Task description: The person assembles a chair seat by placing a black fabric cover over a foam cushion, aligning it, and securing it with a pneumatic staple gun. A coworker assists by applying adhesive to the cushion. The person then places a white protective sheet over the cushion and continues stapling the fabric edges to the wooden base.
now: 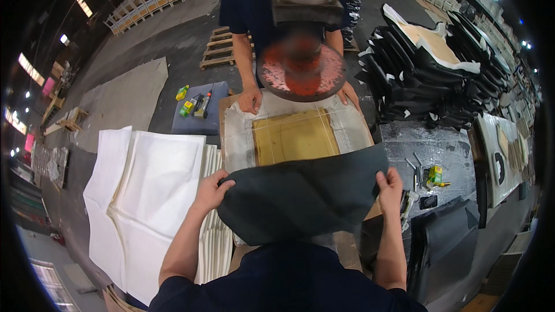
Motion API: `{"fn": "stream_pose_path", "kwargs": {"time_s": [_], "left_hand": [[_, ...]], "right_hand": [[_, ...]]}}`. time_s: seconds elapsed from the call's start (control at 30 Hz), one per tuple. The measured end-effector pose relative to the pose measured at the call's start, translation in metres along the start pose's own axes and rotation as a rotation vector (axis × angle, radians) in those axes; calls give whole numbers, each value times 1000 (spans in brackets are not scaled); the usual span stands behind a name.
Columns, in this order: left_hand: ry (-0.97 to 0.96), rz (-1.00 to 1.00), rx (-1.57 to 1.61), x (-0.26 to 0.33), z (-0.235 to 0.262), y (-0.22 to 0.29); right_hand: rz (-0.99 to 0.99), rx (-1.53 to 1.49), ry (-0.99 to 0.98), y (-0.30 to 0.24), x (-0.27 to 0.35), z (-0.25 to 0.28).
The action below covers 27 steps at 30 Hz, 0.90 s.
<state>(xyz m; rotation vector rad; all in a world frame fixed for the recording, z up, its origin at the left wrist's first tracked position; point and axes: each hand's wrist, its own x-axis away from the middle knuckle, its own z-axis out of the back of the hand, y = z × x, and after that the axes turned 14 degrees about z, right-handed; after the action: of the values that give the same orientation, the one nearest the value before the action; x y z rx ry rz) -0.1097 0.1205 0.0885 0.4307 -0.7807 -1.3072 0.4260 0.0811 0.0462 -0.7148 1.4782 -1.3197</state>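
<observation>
A dark sheet of fabric or leather [300, 202] is stretched between my two hands, in front of my chest. My left hand [211, 190] pinches its left edge, thumb on top. At its right edge, my right hand [389, 189] grips it with the thumb over the front. The sheet's far edge reaches the near side of a yellowish panel [296, 134], which lies on a pale, wrinkled cloth [238, 133]. A round plate with worn red paint [277, 72] hangs above. Across from me, a co-worker's hands [250, 99] rest at the cloth's far corners.
White padded sheets [162, 167] are stacked to my left, beyond them a blue-grey stool [188, 124] with small tools and boxes. On the right are a plastic-covered table [451, 150] with tools, dark sheets [448, 237] and a tall pile of black padded pieces [404, 75].
</observation>
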Motion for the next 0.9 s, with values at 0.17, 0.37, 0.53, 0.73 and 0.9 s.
{"fn": "stream_pose_path", "kwargs": {"time_s": [0.17,0.37,0.53,0.73,0.9], "left_hand": [[319,-260,-169,-24,8,14],[326,-278,-221,-90,53,39],[410,-475,-378,-173,92,76],[754,-393,-246,-180,59,89],[599,30,118,-62,17,-46]], "right_hand": [[265,177,-14,-45,-80,-23],[288,287,-72,-45,-160,-50],[251,269,-117,-10,-246,-95],[150,196,-19,33,-263,-88],[123,394,-179,56,-160,5]]}}
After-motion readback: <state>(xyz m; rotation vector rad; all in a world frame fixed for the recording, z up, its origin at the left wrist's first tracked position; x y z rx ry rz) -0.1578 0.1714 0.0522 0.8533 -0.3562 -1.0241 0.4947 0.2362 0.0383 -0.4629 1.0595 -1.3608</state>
